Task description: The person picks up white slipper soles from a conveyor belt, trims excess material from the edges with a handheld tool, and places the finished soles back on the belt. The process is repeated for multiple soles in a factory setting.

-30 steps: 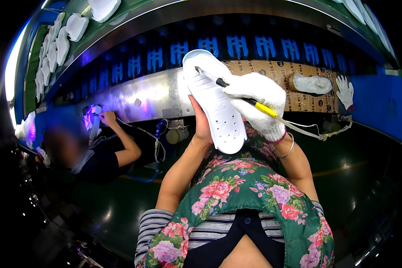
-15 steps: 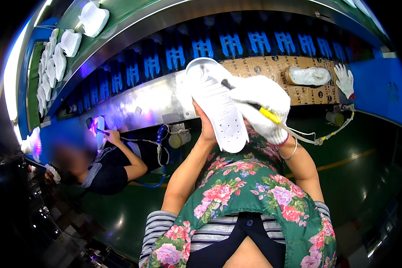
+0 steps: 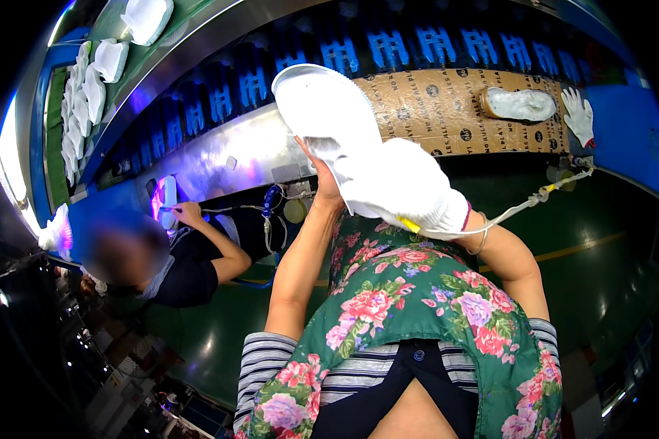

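My bare left hand [image 3: 324, 175] holds a white shoe sole [image 3: 328, 106] from beneath and the side, fingers wrapped along its left edge. The sole is tilted, its broad rounded end pointing up and away from me. Over its near end lies my right hand [image 3: 410, 179], in a white knit glove and closed around a hose-fed brush. Only a bit of the brush's yellow handle [image 3: 408, 224] shows below the glove; its tip is hidden. A pale hose [image 3: 516, 208] runs from the handle off to the right.
Printed brown cardboard [image 3: 447, 110] covers part of the metal bench [image 3: 249, 150]. On it stands a white shoe piece [image 3: 520, 104], beside a spare white glove [image 3: 578, 117]. Blue racks line the back. At left, a co-worker's hand [image 3: 189, 214] works on another sole; white pieces [image 3: 80, 110] fill a rack.
The sole has moved up and to the left and tilted, its ridged, perforated face turning from view. My gloved hand has shifted lower over its near end; the brush tip is now hidden.
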Motion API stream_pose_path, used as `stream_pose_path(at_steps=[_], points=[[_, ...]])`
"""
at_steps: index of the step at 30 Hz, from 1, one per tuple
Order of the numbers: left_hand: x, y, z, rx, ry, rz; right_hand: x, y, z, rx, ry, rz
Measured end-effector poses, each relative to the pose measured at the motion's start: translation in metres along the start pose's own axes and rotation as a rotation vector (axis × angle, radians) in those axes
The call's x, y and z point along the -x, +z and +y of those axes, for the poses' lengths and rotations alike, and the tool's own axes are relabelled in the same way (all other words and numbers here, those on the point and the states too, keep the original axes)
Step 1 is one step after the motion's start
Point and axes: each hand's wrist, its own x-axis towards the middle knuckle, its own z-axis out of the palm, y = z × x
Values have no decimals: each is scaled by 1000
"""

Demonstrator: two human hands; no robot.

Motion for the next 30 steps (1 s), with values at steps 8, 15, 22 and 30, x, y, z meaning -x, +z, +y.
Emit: stream_pose_path(at_steps=[8,15,22,30], points=[[-25,29,29,-10,50,157,-4,0,6,21,3,-49],[-27,16,43,123,63,-42,-10,2,2,16,58,-22],[-39,18,53,183,197,-73,-11,0,-5,-192,17,-60],[-51,15,58,187,192,-40,-3,12,3,-167,-67,-49]])
